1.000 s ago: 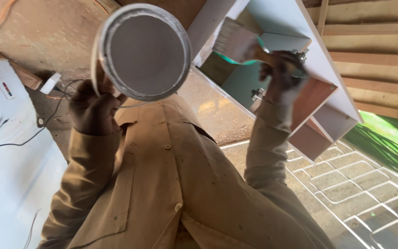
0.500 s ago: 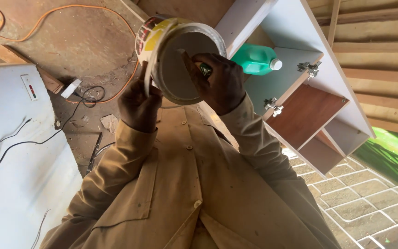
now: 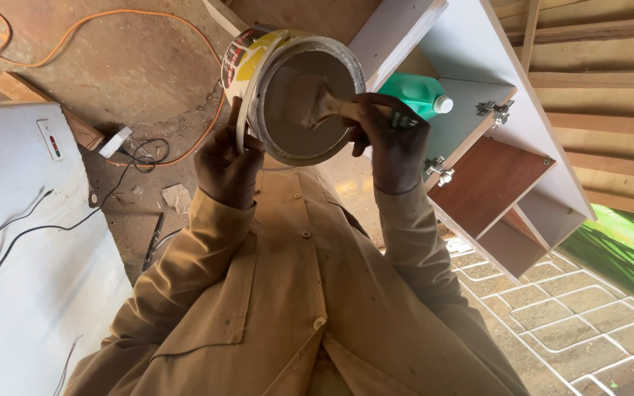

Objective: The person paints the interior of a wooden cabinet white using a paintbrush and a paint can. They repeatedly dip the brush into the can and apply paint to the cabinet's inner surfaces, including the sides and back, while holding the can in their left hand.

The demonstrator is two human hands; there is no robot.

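Left hand (image 3: pixel 225 158) is clamped round the paint tin (image 3: pixel 288 92), tilted up beside the white cabinet (image 3: pixel 478 66). Right hand (image 3: pixel 394 143) grips a brush (image 3: pixel 310 103) dipped inside. Loading's underway; cabinet looks unpainted so far.

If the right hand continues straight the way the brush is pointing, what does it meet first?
Most likely the inside bottom of the tin: the right hand aims the brush into its open mouth. Depth is unclear.
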